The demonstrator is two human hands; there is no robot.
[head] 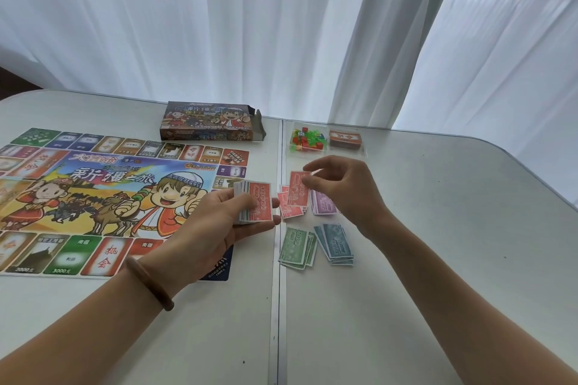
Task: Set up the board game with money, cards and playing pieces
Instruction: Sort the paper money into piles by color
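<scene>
I see the wad of play notes (pixel 256 205) in my left hand (pixel 225 225), over the right edge of the game board (pixel 109 194). Its long axis runs away from me, and the red top note's "10000" reads along that length. The left hand lies palm up, fingers curled under the wad and thumb across its near-left part, with a brown bracelet (pixel 150 283) on the wrist.

My right hand (pixel 342 189) is palm down just across the table seam. Its thumb and forefinger pinch the far end of a single red note (pixel 296 189), and the other fingers are loosely curled. That note also runs lengthwise away from me, leaning a little, above the red pile (pixel 289 209).

A purple pile (pixel 323 206) lies just beside the red pile on the right. Nearer to me are a green pile (pixel 297 248) and a blue pile (pixel 336 244), both fanned with their long sides running roughly near to far.

Farther back are a clear tray of coloured pieces (pixel 308 138) and a wrapped card deck (pixel 345 138) beside it. The game box (pixel 209 122) lies behind the board with its end flap open.

Everything sits on a white table (pixel 453 244), which has a rounded far-right corner. Sheer white curtains (pixel 281 25) hang behind it.
</scene>
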